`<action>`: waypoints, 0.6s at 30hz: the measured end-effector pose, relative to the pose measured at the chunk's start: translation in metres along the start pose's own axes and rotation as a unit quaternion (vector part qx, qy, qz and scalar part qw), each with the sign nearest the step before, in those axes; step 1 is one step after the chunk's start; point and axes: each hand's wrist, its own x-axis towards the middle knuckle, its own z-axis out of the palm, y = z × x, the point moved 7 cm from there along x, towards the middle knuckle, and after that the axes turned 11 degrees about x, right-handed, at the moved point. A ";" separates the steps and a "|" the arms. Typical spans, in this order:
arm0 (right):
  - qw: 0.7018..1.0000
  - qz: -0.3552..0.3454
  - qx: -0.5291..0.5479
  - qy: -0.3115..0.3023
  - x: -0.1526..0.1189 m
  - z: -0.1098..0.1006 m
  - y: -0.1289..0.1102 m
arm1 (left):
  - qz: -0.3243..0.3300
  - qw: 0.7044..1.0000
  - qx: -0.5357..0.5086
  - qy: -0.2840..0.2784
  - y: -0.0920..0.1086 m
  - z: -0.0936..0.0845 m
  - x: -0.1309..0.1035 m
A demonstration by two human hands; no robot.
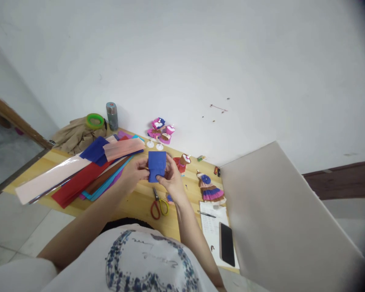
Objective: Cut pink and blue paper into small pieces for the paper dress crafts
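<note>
Head view: holding a blue paper piece (157, 161) over the middle of the table (134, 207), face turned toward the camera. Reaching in from the lower left with the left forearm (109, 202), on a long slant up and to the right. Pinching the paper at its left edge with the left hand (140, 168), thumb and fingers bent inward. Reaching up from the lower right with the right forearm (191, 227), at a steeper angle and tilted leftward. Clamping the same paper from the right with the right hand (172, 178), thumb pressed on the lower front, fingers curled round the right edge. Set at nearly the same height, close together, separated by little more than the paper. Marked by a crosswise line in the paper's lower part; too small to tell as fold or overlap.

Lying on the table below the hands: scissors (157, 198), handles toward the body. Spread near the left forearm: coloured strips (76, 187). Placed to the right, beyond the right forearm: a layered paper dress (212, 190), a pen (207, 214) and a phone (227, 244).
</note>
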 end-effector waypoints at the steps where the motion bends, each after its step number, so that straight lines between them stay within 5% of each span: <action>1: 1.000 -0.003 -0.012 -0.004 0.000 0.000 0.001 | 0.007 1.000 0.017 0.003 0.001 -0.001 0.001; 11: 0.976 -0.144 -0.135 0.088 0.008 -0.020 -0.024 | 0.022 0.990 0.136 -0.025 0.004 -0.010 0.011; 15: 0.982 -0.087 -0.081 0.144 0.012 -0.028 -0.014 | 0.028 0.991 0.130 0.034 0.009 -0.024 0.012; 18: 0.987 -0.063 -0.053 0.139 0.014 -0.026 -0.006 | 0.031 0.993 0.116 0.022 0.011 -0.024 0.010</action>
